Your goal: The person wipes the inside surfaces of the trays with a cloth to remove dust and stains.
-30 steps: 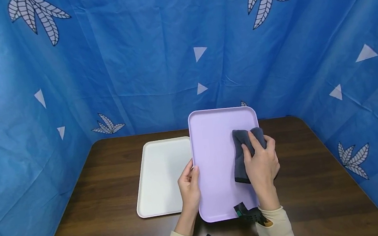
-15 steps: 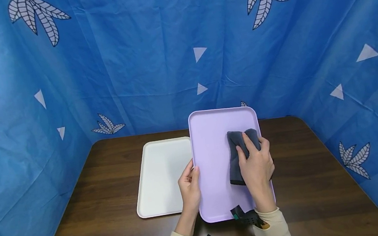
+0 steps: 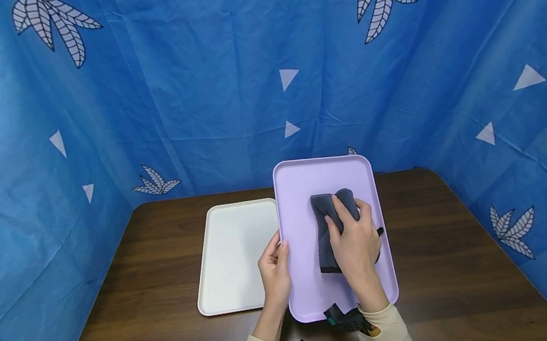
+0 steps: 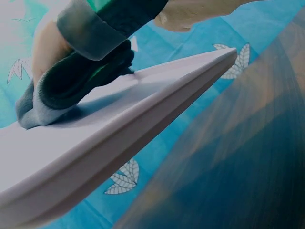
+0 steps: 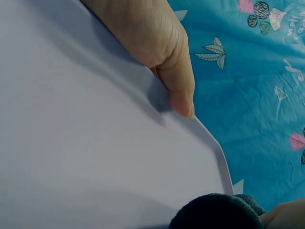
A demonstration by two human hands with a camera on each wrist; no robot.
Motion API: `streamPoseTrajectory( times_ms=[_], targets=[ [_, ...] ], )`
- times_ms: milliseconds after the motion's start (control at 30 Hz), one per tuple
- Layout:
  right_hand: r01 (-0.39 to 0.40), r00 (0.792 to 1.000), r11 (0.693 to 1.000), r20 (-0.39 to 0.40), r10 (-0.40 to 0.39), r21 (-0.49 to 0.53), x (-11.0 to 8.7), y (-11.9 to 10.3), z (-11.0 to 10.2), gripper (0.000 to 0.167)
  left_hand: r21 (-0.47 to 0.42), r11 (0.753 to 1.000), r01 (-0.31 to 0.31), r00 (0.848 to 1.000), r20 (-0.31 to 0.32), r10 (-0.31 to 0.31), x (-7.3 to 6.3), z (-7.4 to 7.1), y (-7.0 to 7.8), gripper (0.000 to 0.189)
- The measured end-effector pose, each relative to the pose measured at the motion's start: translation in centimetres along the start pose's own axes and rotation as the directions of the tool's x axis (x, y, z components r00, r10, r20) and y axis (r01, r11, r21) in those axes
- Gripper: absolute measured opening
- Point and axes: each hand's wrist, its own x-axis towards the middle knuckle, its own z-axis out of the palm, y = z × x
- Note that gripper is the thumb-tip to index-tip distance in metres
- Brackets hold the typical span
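A lilac rectangular tray is held tilted up over the table, its far end overlapping the curtain in the head view. My left hand grips its left edge, and the right wrist view shows the thumb over the rim. In my right hand is a folded dark grey cloth, pressed against the tray's inner face right of centre. From the left wrist, the cloth appears bunched on the tray surface. The palm hides part of the cloth.
A white tray lies flat on the brown wooden table, left of the lilac one and partly covered by it. Blue patterned curtain surrounds the table at the back and sides.
My right hand has slid the cloth leftward across the lilac tray, from near its right edge toward the middle. The left hand and both trays have stayed in place.
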Motion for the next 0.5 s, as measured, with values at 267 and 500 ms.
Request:
streamPoseTrajectory(
  times_ms=[267,500],
  targets=[
    [0.114,0.993,0.993,0.018,-0.115,0.033,-0.5,-1.9,0.5,0.044,-0.025,1.000,0.018,1.000,0.016,-0.017,-0.2,0.2,0.2,0.038],
    [0.223,0.975,0.973,-0.005,-0.223,0.058,-1.1,-3.3,0.9,0.046,-0.019,1.000,0.020,1.000,0.017,-0.019,-0.3,0.1,0.2,0.038]
  ],
)
